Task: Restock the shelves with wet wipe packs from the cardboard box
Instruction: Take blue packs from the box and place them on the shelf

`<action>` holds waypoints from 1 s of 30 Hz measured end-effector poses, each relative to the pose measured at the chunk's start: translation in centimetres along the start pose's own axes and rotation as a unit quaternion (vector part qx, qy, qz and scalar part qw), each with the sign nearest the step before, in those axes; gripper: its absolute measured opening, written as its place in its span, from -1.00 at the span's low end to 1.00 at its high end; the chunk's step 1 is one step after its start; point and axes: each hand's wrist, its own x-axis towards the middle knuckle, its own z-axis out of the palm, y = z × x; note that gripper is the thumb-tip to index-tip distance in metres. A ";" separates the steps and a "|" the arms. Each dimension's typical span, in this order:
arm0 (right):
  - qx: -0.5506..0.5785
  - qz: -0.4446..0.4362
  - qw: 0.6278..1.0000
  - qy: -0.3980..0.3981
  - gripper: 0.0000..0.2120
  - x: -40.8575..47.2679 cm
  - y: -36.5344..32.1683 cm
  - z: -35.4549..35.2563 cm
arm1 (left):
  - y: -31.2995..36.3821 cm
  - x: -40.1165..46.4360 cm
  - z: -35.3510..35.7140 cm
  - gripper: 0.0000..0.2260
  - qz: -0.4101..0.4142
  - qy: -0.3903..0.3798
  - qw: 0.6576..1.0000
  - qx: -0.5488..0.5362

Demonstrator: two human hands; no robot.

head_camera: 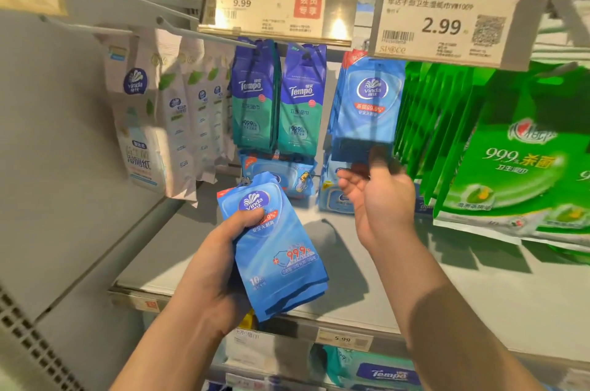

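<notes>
My left hand (220, 259) grips a small stack of blue Vinda wet wipe packs (277, 250) in front of the shelf, thumb across the top pack. More of the same blue Vinda packs (367, 103) hang on a peg under the 2.99 price tag (443, 23). My right hand (380, 195) is raised just below them. Its blurred fingertips reach the dark bottom edge of the front hanging pack, and its thumb is spread away to the left. The cardboard box is out of view.
Tempo packs (277, 100) hang left of the blue ones, white Vinda packs (166, 116) further left, green packs (498, 141) to the right. Flat wipe packs (281, 176) lie at the back of the white shelf board (415, 279). Below it, another shelf holds Tempo packs (383, 373).
</notes>
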 end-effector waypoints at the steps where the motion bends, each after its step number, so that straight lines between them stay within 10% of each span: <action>1: -0.004 -0.003 1.000 0.003 -0.86 0.3 0.1 0.0 | 0.0 0.0 0.0 -0.50 0.002 0.001 1.000 -0.001; 17: -0.068 0.164 0.984 -0.033 -0.88 -1.8 -0.3 -1.5 | -0.4 -0.4 -0.4 -0.65 0.018 -0.003 1.000 -0.009; 24: -0.491 0.150 0.804 -0.300 -0.32 -7.3 -2.5 -3.0 | -1.5 -0.2 0.3 -0.78 0.012 -0.026 1.000 0.001; 30: -0.552 0.117 0.758 -0.328 -0.50 -8.4 -3.2 -3.7 | -2.2 0.0 0.6 -0.65 -0.005 -0.033 0.999 0.025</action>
